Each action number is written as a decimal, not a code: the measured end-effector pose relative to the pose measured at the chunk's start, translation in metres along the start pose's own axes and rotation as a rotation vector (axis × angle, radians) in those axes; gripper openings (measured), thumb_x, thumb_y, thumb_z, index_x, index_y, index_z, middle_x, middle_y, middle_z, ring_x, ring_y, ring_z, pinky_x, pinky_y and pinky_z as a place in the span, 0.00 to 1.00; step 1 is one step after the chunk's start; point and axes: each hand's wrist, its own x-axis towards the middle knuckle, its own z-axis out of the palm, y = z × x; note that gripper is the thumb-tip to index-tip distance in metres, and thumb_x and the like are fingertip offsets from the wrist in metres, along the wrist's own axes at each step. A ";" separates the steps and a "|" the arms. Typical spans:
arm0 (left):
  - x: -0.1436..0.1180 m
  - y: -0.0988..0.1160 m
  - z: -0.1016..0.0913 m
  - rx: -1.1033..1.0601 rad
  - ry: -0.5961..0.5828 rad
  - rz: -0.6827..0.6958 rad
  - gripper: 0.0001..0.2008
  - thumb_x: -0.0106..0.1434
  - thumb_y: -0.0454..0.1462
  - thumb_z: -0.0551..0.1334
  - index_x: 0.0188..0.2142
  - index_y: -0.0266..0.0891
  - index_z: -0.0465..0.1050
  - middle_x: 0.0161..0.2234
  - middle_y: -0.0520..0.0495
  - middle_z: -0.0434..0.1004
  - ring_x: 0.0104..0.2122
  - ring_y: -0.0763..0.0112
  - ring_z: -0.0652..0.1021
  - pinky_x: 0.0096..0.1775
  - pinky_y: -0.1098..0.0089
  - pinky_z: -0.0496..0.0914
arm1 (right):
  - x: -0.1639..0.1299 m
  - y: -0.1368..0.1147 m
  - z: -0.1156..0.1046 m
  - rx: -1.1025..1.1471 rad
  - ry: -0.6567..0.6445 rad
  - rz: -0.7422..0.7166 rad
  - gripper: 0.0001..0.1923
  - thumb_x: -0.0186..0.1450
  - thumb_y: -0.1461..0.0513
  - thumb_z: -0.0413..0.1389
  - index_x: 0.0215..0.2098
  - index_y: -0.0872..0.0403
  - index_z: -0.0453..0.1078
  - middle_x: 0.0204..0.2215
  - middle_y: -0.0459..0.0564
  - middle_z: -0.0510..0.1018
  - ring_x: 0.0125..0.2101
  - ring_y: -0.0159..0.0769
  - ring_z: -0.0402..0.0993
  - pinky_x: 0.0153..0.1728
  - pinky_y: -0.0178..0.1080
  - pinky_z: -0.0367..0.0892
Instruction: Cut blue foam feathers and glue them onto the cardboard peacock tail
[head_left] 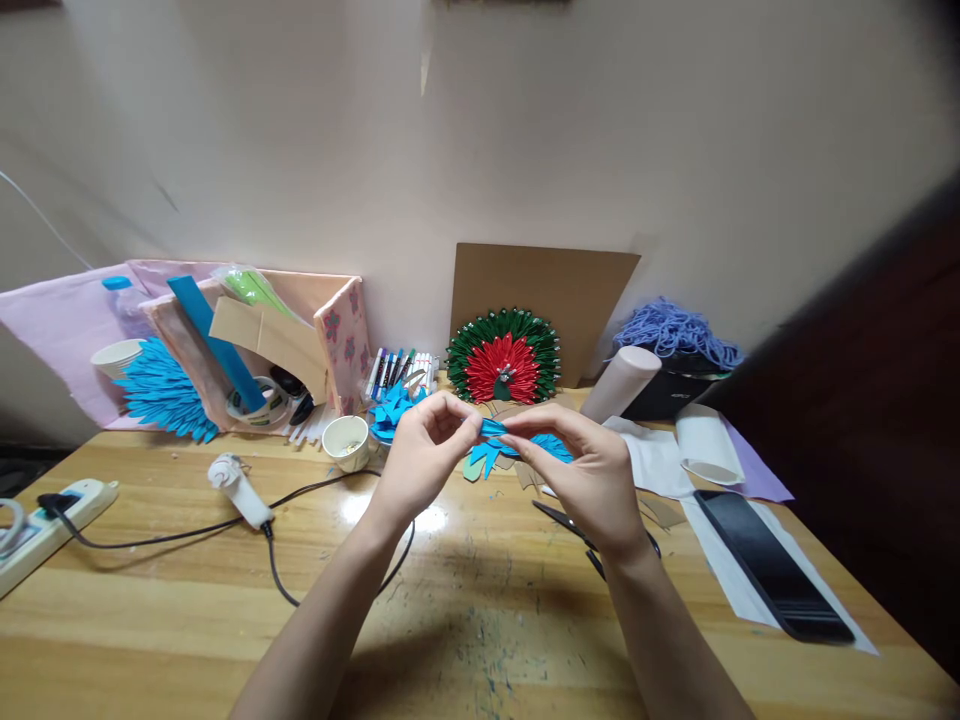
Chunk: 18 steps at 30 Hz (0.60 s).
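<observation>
Between my fingertips is a small piece of folded blue paper [493,428], held above the table. My left hand [435,440] pinches its left end with thumb and forefinger. At the other end, the thumb and forefinger of my right hand [581,460] are closed on the same piece. Behind and below my hands lie more pointed blue pieces [551,446], partly hidden by the right hand. Another pile of blue pieces [394,408] sits just left of my left hand. Beneath the right hand are black scissors [559,517], partly covered.
A red and green peacock craft [502,365] leans on brown cardboard [544,280] at the back. Left stand a paper cup [346,443], a white corded tool [238,492] with its black cord, and a power strip [56,530]. A black phone [776,565] lies at right.
</observation>
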 end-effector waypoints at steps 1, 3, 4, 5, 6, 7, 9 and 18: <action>0.000 0.000 0.000 0.005 -0.003 0.008 0.09 0.55 0.40 0.62 0.27 0.36 0.68 0.25 0.51 0.70 0.27 0.76 0.73 0.32 0.75 0.67 | 0.000 0.000 0.000 0.001 0.004 0.003 0.04 0.58 0.63 0.58 0.32 0.53 0.73 0.30 0.47 0.77 0.32 0.35 0.73 0.35 0.38 0.69; 0.000 0.000 0.000 0.022 -0.005 0.025 0.09 0.56 0.40 0.61 0.27 0.36 0.68 0.25 0.51 0.71 0.27 0.76 0.73 0.32 0.74 0.67 | -0.001 0.000 0.001 0.001 0.016 0.004 0.04 0.58 0.62 0.58 0.32 0.53 0.73 0.30 0.48 0.77 0.32 0.35 0.73 0.35 0.38 0.69; -0.001 0.000 -0.001 0.033 -0.004 0.031 0.09 0.56 0.40 0.61 0.27 0.36 0.68 0.25 0.51 0.71 0.27 0.76 0.73 0.32 0.74 0.67 | -0.001 0.000 0.002 0.001 0.023 0.001 0.04 0.58 0.62 0.58 0.32 0.53 0.73 0.30 0.48 0.77 0.32 0.35 0.73 0.35 0.39 0.69; -0.001 0.000 -0.001 0.044 0.000 0.033 0.09 0.56 0.40 0.61 0.27 0.36 0.68 0.25 0.51 0.71 0.27 0.76 0.73 0.32 0.74 0.67 | -0.001 0.000 0.002 0.001 0.031 -0.002 0.03 0.58 0.62 0.58 0.32 0.53 0.73 0.30 0.48 0.77 0.32 0.35 0.73 0.35 0.39 0.69; -0.001 0.000 -0.001 0.053 0.005 0.032 0.09 0.56 0.40 0.61 0.27 0.36 0.68 0.25 0.51 0.71 0.27 0.76 0.73 0.32 0.74 0.67 | -0.001 0.000 0.002 0.000 0.038 -0.007 0.03 0.58 0.62 0.58 0.31 0.53 0.73 0.30 0.48 0.77 0.32 0.35 0.73 0.34 0.39 0.69; -0.001 -0.001 -0.001 0.061 0.010 0.030 0.09 0.56 0.41 0.61 0.27 0.36 0.68 0.25 0.50 0.71 0.27 0.75 0.73 0.32 0.74 0.67 | -0.001 0.000 0.003 -0.002 0.046 -0.012 0.03 0.58 0.62 0.58 0.31 0.53 0.73 0.30 0.48 0.77 0.32 0.35 0.73 0.34 0.39 0.69; -0.002 -0.001 -0.001 0.067 0.017 0.026 0.09 0.56 0.41 0.61 0.28 0.36 0.68 0.26 0.50 0.71 0.27 0.75 0.73 0.32 0.74 0.67 | -0.001 -0.001 0.003 -0.011 0.060 -0.025 0.03 0.58 0.62 0.58 0.31 0.53 0.73 0.29 0.48 0.77 0.31 0.36 0.73 0.33 0.39 0.69; -0.002 0.001 0.002 0.014 0.013 0.026 0.08 0.56 0.40 0.61 0.29 0.36 0.68 0.26 0.51 0.72 0.28 0.76 0.73 0.33 0.74 0.67 | -0.001 -0.004 0.006 -0.045 0.098 -0.057 0.02 0.59 0.63 0.57 0.29 0.53 0.73 0.28 0.48 0.76 0.31 0.35 0.72 0.33 0.38 0.68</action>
